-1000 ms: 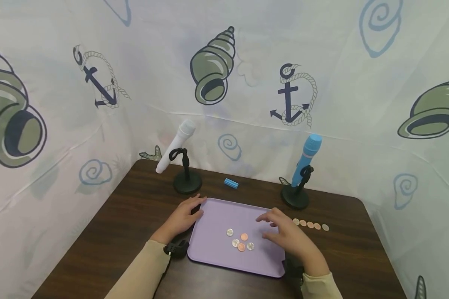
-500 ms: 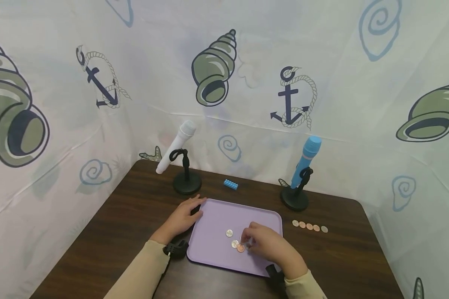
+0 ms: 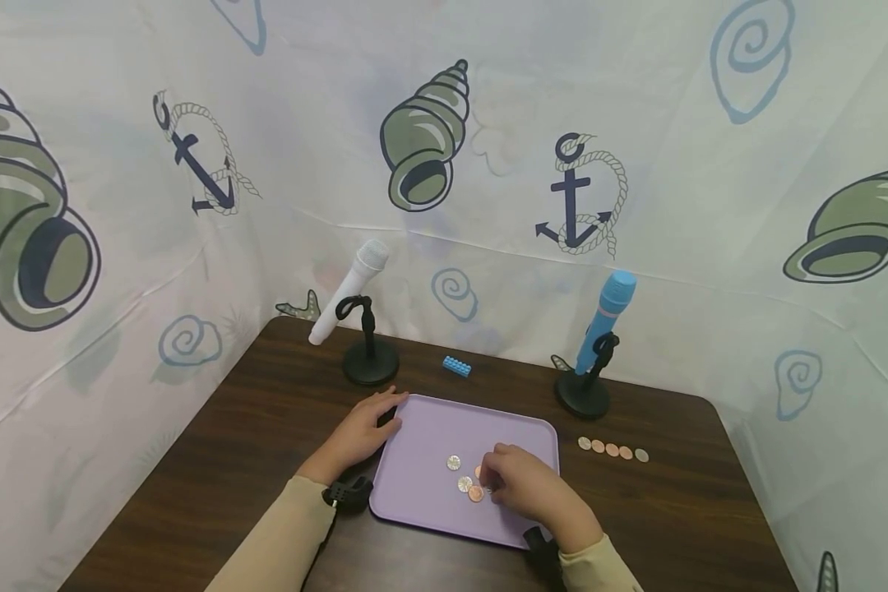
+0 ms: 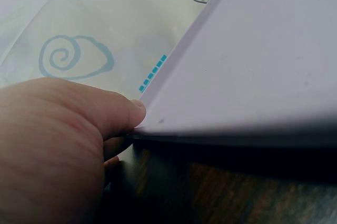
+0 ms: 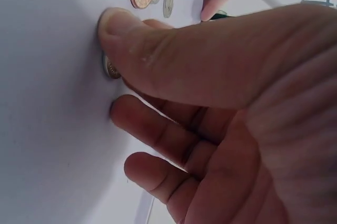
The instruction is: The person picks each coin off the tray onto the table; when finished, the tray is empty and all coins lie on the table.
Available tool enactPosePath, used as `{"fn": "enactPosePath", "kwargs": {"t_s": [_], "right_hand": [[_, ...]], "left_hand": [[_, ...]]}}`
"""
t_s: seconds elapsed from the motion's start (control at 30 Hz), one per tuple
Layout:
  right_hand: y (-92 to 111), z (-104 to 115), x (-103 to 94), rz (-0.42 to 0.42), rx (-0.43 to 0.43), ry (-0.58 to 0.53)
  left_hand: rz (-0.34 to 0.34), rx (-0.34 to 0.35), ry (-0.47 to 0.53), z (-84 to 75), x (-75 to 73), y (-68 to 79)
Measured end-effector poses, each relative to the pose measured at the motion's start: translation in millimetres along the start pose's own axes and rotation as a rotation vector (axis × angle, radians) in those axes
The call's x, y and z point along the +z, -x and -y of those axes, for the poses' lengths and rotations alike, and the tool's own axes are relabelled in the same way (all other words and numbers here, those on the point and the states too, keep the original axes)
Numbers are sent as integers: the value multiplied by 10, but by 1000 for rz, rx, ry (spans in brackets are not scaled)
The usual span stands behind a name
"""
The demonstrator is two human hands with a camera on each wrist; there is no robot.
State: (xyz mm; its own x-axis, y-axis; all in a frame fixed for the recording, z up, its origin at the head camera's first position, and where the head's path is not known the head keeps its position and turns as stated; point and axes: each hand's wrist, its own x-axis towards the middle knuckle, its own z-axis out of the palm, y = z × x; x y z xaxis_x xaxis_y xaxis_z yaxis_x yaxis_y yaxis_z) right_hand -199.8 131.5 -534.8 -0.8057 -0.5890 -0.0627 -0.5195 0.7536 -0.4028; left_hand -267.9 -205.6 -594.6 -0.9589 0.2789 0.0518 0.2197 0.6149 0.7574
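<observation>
A lilac tray [image 3: 451,423] lies on the dark wooden table. My left hand [image 3: 355,432] holds its far left corner, the thumb on the rim in the left wrist view and the fingers under or beside the edge. Over the loose coins my right hand [image 3: 525,485] reaches down, thumb and index finger pinching at a coin [image 5: 111,68] partly hidden under them. The other fingers are half bent near the tray surface. Beside it lie silver coins [image 3: 454,463] and a copper coin [image 3: 476,493]; another copper coin [image 3: 478,472] is partly covered by the fingers.
A row of several coins [image 3: 612,450] lies right of the tray. Behind stand a white microphone [image 3: 348,292] and a blue microphone [image 3: 605,321] on black stands, with a blue toy brick [image 3: 456,366] between them. A printed curtain [image 3: 503,288] surrounds the table.
My right hand has moved left and down from the tray's right side onto the coins, its fingers coming together there. The left hand has stayed on the tray corner.
</observation>
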Motion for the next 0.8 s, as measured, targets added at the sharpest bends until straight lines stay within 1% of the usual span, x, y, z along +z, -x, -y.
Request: {"fn": "enactPosePath", "kwargs": {"t_s": [0.13,0.3,0.43,0.6,0.7,0.8], "right_hand": [[3,5,-3,14,30,-12],[39,-2,-26,68,75,-72],[75,-9,-46,78,69,-106],[90,-59,-47,45,40,-96],[107,-118,-57,-5,29,-70],[146,-184,-82,-76,34,-56]], "left_hand": [[-5,8,3,-1,-7,4],[-2,21,-7,12,1,0],[0,21,-9,19,6,-9],[-1,27,-7,13,-1,-2],[-2,28,-1,12,-2,2],[-4,20,2,12,-3,3]]}}
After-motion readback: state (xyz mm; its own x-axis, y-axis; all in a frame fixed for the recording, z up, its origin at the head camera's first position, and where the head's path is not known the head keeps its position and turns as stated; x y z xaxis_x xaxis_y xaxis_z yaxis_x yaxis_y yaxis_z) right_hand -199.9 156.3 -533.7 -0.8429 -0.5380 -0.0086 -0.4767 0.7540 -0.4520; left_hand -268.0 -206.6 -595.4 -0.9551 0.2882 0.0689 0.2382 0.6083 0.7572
